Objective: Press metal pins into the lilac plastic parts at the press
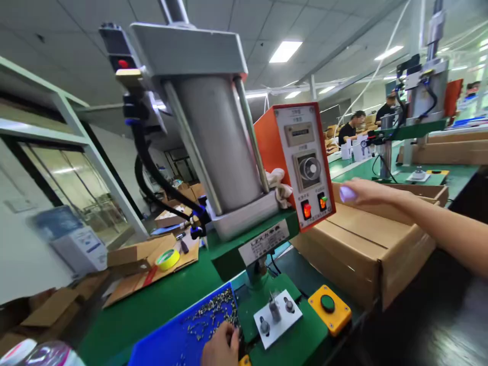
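My left hand [221, 346] rests at the bottom edge on a blue tray [168, 343] strewn with several small metal parts [213, 310]; its fingers are curled among them and whether it holds one cannot be seen. My right hand [368, 192] reaches out over a long cardboard box [366, 249], holding a small pale purple piece at its fingertips, close to the orange control box [301, 162] of a green pneumatic press [224, 147]. The press's white fixture plate [277, 317] with pins sits just right of my left hand.
A yellow box with a green push button [330, 308] stands beside the fixture. Cardboard sheets, a roll of yellow tape [168, 259] and tools lie at the left. A second press [423, 96] and seated people are at the far right.
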A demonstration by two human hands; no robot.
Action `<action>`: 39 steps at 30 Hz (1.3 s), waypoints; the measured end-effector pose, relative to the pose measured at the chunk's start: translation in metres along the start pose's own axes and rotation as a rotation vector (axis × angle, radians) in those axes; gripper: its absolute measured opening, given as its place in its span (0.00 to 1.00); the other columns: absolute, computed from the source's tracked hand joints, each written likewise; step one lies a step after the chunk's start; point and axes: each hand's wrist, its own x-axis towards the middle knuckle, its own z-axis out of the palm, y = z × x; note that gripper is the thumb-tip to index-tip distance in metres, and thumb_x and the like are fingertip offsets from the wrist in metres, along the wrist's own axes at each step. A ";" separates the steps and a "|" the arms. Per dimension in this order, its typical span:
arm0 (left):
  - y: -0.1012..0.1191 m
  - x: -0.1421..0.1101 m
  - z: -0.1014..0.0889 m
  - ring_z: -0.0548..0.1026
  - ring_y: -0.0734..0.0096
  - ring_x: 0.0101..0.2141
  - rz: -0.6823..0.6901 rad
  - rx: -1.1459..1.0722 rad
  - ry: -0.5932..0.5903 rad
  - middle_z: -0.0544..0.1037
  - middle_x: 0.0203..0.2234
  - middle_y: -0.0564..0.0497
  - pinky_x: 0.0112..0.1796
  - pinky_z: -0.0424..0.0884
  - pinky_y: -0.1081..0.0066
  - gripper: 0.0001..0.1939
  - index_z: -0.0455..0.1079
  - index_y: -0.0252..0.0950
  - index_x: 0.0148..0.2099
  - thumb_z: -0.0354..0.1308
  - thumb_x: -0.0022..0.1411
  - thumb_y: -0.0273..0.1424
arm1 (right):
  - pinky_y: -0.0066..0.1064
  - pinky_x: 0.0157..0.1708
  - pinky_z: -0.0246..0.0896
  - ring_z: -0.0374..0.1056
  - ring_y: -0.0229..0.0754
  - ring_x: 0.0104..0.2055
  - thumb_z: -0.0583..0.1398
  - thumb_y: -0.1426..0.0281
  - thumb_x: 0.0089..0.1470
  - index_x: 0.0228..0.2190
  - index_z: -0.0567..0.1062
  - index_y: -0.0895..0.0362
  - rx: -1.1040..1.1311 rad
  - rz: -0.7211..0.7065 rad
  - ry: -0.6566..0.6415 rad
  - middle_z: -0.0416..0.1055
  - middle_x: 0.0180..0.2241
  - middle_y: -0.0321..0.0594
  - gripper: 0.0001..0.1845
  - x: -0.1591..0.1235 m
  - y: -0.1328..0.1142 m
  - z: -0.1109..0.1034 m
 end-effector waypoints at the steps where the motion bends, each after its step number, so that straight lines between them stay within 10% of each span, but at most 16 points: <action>1: 0.001 -0.001 0.000 0.75 0.70 0.32 0.005 -0.011 0.007 0.78 0.28 0.52 0.33 0.62 0.73 0.10 0.67 0.40 0.31 0.47 0.64 0.30 | 0.36 0.42 0.63 0.71 0.45 0.39 0.65 0.64 0.49 0.37 0.77 0.61 0.022 -0.032 -0.010 0.74 0.35 0.46 0.15 -0.014 -0.009 -0.008; 4: 0.005 -0.005 -0.001 0.74 0.68 0.33 0.020 -0.031 0.023 0.79 0.30 0.51 0.33 0.60 0.72 0.10 0.67 0.40 0.32 0.47 0.64 0.30 | 0.34 0.43 0.65 0.71 0.46 0.45 0.63 0.54 0.50 0.51 0.68 0.51 0.214 -0.090 0.018 0.73 0.47 0.43 0.29 -0.079 -0.046 -0.002; 8: 0.004 -0.008 0.001 0.74 0.68 0.33 0.062 -0.079 0.044 0.79 0.30 0.51 0.34 0.59 0.72 0.10 0.67 0.40 0.31 0.47 0.64 0.30 | 0.40 0.46 0.64 0.70 0.50 0.46 0.63 0.51 0.48 0.47 0.68 0.54 0.856 0.082 -0.172 0.74 0.45 0.45 0.29 -0.170 -0.109 0.077; 14: 0.001 -0.011 0.004 0.72 0.70 0.29 0.085 -0.087 0.100 0.77 0.26 0.51 0.31 0.57 0.72 0.11 0.65 0.39 0.30 0.46 0.64 0.29 | 0.33 0.42 0.61 0.67 0.42 0.40 0.65 0.57 0.48 0.46 0.64 0.54 1.209 0.025 -0.385 0.70 0.37 0.38 0.27 -0.200 -0.167 0.184; 23: -0.004 -0.016 0.007 0.71 0.71 0.28 0.119 -0.129 0.129 0.76 0.26 0.51 0.31 0.57 0.72 0.12 0.65 0.39 0.30 0.44 0.64 0.31 | 0.27 0.32 0.56 0.61 0.36 0.30 0.65 0.67 0.45 0.39 0.66 0.54 0.740 -0.172 -0.469 0.68 0.29 0.30 0.19 -0.191 -0.181 0.168; 39: -0.002 -0.015 0.007 0.71 0.70 0.28 0.107 -0.156 0.122 0.75 0.26 0.51 0.30 0.57 0.71 0.11 0.64 0.39 0.31 0.44 0.64 0.31 | 0.27 0.31 0.56 0.62 0.37 0.29 0.61 0.63 0.50 0.39 0.66 0.55 0.719 -0.171 -0.425 0.68 0.29 0.32 0.15 -0.186 -0.174 0.176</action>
